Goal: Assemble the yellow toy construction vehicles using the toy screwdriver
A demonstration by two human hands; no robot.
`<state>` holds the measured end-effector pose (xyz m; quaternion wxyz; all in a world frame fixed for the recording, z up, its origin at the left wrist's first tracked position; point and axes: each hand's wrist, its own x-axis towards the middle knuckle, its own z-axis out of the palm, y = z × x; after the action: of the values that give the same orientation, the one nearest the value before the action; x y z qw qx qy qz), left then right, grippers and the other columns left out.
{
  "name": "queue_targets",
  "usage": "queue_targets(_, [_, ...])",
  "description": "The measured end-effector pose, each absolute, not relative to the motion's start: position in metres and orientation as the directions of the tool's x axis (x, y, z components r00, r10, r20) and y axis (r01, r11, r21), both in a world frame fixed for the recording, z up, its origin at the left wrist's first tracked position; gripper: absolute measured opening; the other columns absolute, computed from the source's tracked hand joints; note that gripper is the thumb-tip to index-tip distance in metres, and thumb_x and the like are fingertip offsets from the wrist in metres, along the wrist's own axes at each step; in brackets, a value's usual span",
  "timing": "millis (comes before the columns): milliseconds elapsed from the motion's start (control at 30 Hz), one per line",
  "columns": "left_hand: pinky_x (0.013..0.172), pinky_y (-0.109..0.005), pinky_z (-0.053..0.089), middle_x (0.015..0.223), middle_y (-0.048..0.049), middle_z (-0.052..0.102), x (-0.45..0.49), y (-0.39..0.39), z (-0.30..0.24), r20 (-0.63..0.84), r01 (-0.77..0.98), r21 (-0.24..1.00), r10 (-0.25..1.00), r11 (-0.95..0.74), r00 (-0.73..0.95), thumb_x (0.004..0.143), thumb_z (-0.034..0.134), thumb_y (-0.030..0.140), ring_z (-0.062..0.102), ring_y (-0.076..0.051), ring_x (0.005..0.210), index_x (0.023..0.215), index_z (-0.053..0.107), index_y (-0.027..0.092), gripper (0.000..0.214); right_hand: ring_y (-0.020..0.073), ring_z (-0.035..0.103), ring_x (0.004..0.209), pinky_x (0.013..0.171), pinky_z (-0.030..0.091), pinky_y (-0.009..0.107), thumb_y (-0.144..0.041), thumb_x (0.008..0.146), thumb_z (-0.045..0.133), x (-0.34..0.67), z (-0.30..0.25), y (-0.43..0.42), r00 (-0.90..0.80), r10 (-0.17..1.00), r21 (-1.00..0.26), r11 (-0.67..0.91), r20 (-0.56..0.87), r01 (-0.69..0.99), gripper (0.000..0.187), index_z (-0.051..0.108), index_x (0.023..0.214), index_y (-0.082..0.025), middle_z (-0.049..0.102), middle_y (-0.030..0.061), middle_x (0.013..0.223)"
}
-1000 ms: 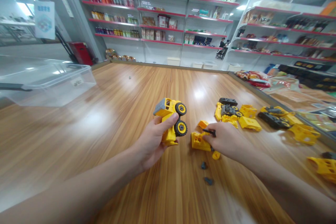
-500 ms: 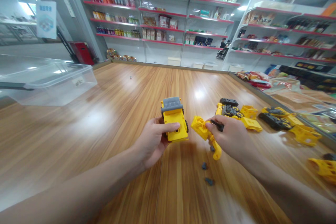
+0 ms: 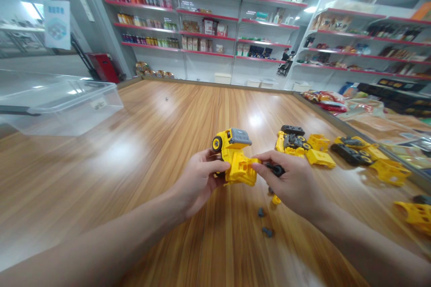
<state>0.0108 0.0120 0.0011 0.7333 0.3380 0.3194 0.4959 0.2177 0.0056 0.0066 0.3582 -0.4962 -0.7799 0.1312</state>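
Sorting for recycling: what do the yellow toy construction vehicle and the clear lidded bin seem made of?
The yellow toy construction vehicle looks like glossy moulded plastic, smooth with bright highlights. The clear lidded bin looks like rigid transparent plastic, see-through with shiny edges; exact type unclear.

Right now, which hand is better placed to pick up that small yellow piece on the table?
Probably your right hand: the small yellow piece lies just beside it, though it is pinching a black part. Your left hand is farther off and grips the yellow toy vehicle.
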Motion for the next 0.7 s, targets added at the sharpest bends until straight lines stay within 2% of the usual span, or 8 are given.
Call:
queue_targets(233, [0.074,-0.031,0.052,0.114,-0.0166,0.068,0.0113,0.0104,0.0011,-0.137,-0.507,0.804,0.926,0.311,0.352,0.079,0.069,0.020,0.067,-0.024,0.094,0.113,0.065,0.010,0.036,0.0153,0.067,0.073,0.067,0.050,0.028,-0.023,0.089,0.064,0.2188,0.0067,0.0065,-0.375,0.783,-0.485,0.608,0.497,0.628,0.013,0.069,0.100,-0.021,0.073,0.0024,0.086])
queue_targets(367, [0.076,-0.031,0.053,0.117,-0.0154,0.067,0.0110,0.0091,0.0018,-0.095,-0.481,0.827,0.916,0.290,0.389,0.080,0.071,0.021,0.066,-0.023,0.095,0.114,0.063,0.012,0.037,0.0145,0.066,0.074,0.065,0.049,0.027,-0.016,0.088,0.062,0.2203,0.0078,0.0055,-0.447,0.699,-0.412,0.701,0.558,0.583,0.017,0.068,0.103,-0.020,0.072,0.0033,0.088])
queue_targets(700, [0.071,-0.031,0.053,0.113,-0.0149,0.068,0.0107,0.0077,0.0016,-0.087,-0.477,0.822,0.896,0.311,0.435,0.070,0.073,0.010,0.068,-0.023,0.088,0.109,0.063,0.013,0.040,0.0161,0.064,0.076,0.066,0.051,0.029,-0.013,0.089,0.058,0.2181,0.0104,0.0034,-0.517,0.616,-0.380,0.782,0.594,0.494,0.022,0.067,0.107,-0.022,0.069,0.0051,0.088])
